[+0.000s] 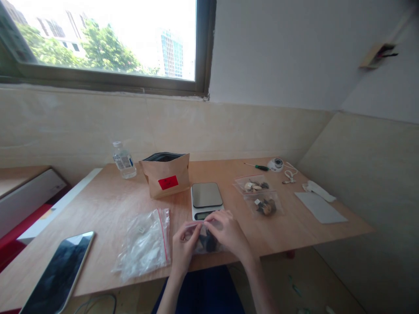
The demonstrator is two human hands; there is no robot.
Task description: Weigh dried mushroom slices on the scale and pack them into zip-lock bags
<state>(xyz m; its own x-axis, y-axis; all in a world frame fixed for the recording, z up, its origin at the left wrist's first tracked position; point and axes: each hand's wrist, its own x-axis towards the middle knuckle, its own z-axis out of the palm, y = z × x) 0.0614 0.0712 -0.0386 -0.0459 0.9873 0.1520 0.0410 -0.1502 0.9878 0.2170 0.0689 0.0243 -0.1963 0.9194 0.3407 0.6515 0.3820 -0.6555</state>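
A clear zip bag with dark pieces inside lies at the table's front edge, its zip strip facing away from me. My left hand pinches the strip toward its left end. Just beside it, my right hand has thumb and finger closed on the same strip. Right behind the bag stands a kitchen scale with a bare metal plate; my right hand covers part of its display. To the left lies a pile of clear zip bags with a red strip.
A brown paper pouch stands open behind the pile, near a plastic bottle. Two filled zip bags lie to the right. Farther right are a screwdriver, a white camera and white paper. A phone lies front left.
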